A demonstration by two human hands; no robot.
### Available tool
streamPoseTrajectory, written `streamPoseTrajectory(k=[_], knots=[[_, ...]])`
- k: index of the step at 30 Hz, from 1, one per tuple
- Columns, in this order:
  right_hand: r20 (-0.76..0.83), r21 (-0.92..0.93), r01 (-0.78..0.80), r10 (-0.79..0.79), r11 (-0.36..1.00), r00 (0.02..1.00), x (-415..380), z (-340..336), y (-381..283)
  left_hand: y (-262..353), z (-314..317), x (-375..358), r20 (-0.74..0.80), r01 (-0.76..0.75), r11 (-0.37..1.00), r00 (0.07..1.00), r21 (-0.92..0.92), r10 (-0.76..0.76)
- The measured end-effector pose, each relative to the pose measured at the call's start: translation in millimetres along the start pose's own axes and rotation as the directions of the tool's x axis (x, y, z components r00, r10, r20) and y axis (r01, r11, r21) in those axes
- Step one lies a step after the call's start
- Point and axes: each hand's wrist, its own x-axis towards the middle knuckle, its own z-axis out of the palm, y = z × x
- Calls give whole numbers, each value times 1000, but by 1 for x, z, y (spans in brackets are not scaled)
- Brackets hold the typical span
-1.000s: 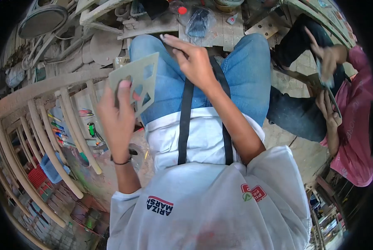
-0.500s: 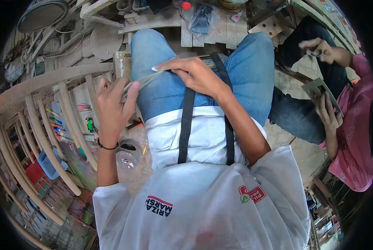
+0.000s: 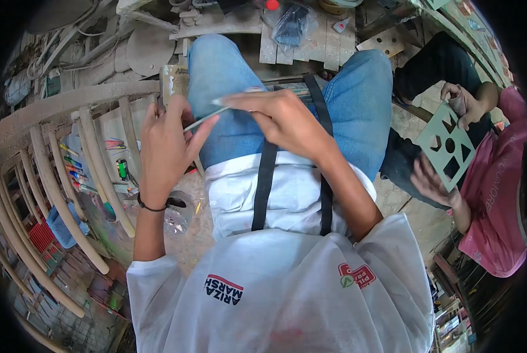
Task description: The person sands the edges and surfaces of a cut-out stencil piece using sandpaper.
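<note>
Edge-on, its face hidden, the thin flat grey-green plate (image 3: 206,119) is pinched in the left hand (image 3: 168,144) near the blue denim-clad thigh (image 3: 225,70) — the right hand (image 3: 290,117) at its end, fingertips blurred, grip impossible to tell.

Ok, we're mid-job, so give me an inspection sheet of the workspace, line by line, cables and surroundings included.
Surface: work is held over the jeans; planks lie beyond the knees.
Job's things: thin plate, edge-on; something pale at the right fingertips, too blurred to name.
Clutter: plastic bag and small bottle on the planks; pen-like sticks seen through a slatted wooden frame.
Left hand: grip closed on the thin plate.
Right hand: fingers at the plate's far end; grip unclear.
Cables: none certain.
Surroundings: co-worker in pink at right, holding a green plate with cut-out shapes.
</note>
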Motion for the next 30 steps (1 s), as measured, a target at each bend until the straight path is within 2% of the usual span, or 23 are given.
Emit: streamPoseTrajectory(k=[2, 4, 6, 8, 10, 11, 12, 13, 14, 15, 16, 17, 18, 20, 24, 26, 27, 28, 30], knots=[[-156, 357, 258, -215, 898, 964, 2, -9, -33, -1, 3, -2, 9, -33, 999, 999, 32, 32], [-131, 378, 268, -235, 886, 963, 2, -9, -33, -1, 2, 0, -2, -87, 993, 996, 74, 87], [-104, 275, 184, -161, 944, 981, 0, -1, -5, 3, 1, 1, 4, 24, 1000, 1000, 4, -24], [-82, 236, 138, -122, 962, 989, -2, 5, 31, 2, 1, 1, -12, 46, 999, 999, -20, -46], [47, -55, 9, -6, 998, 999, -4, 4, 40, -2, 2, 2, -17, 66, 996, 998, -53, -67], [33, -56, -62, 64, 996, 997, -8, 6, 41, -6, 1, 3, -1, 148, 980, 989, -131, -149], [34, -55, -63, 65, 997, 997, -11, 6, 41, -10, -2, 3, 15, 228, 952, 973, -203, -230], [-27, -28, -97, 96, 995, 995, -10, 5, 40, -13, -8, 4, 34, 231, 927, 972, -296, -231], [-89, 3, -130, 130, 992, 988, -9, 4, 40, -11, -16, 3, 30, 225, 930, 974, -292, -226], [-97, 3, -126, 126, 992, 987, -8, 2, 40, -8, -25, 0, 60, 298, 857, 951, -421, -302], [-155, 112, -128, 145, 985, 977, -9, 0, 41, -8, -30, -2, 103, 366, 758, 923, -539, -372], [-205, 219, -124, 170, 968, 964, -10, -1, 42, -17, -28, -6, 26, 278, 772, 947, -571, -322], [-203, 217, -123, 168, 968, 965, -9, -2, 41, -15, -29, -7, 24, 278, 771, 946, -573, -324], [-217, 381, -123, 218, 916, 951, -6, -6, 36, -7, -30, -7, 58, 297, 592, 920, -749, -388], [-233, 469, -42, 170, 882, 958, -6, 5, 29, 8, -16, -7, 23, 282, 552, 903, -785, -428], [-245, 553, -49, 218, 832, 945, -5, 12, 13, 17, -13, -7, -13, 313, 699, 908, -642, -419], [-324, 516, -2, 197, 857, 925, -3, 17, 9, 25, -12, -4, -6, 321, 732, 914, -601, -406], [-326, 514, -4, 199, 858, 924, -3, 19, 11, 30, -10, -4, -5, 320, 731, 915, -603, -404], [-398, 384, -7, 172, 923, 901, -2, 23, 16, 36, -7, -2, 22, 304, 762, 934, -573, -356]])
